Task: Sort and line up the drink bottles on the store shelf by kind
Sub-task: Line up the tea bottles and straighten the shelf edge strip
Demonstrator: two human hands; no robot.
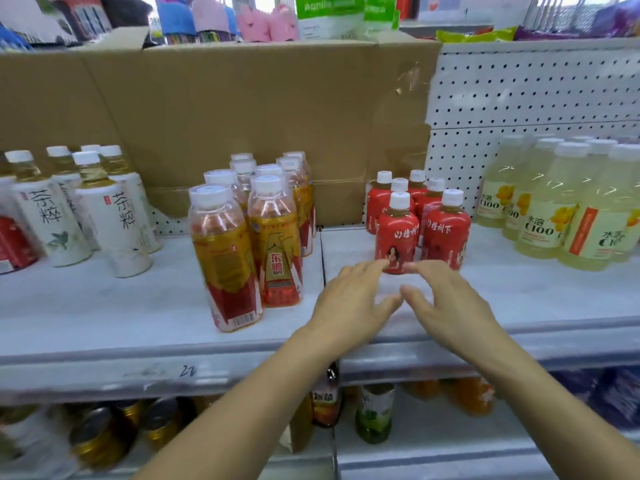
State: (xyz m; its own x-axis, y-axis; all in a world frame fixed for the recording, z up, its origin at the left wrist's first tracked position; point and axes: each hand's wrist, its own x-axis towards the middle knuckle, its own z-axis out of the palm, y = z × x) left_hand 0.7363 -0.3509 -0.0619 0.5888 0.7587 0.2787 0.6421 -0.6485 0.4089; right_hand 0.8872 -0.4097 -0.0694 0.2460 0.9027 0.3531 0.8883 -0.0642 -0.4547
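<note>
Several small red-labelled bottles with white caps stand grouped on the white shelf, right of centre. My left hand and my right hand hover side by side just in front of them, fingers spread, holding nothing; the fingertips reach the base of the front red bottle. Left of them stands a cluster of yellow-and-red energy drink bottles. White tea bottles are at far left, pale yellow C100 bottles at far right.
A large cardboard box stands behind the bottles against the pegboard back wall. The shelf below holds more bottles and cans. Bare shelf surface lies in front of the hands and between groups.
</note>
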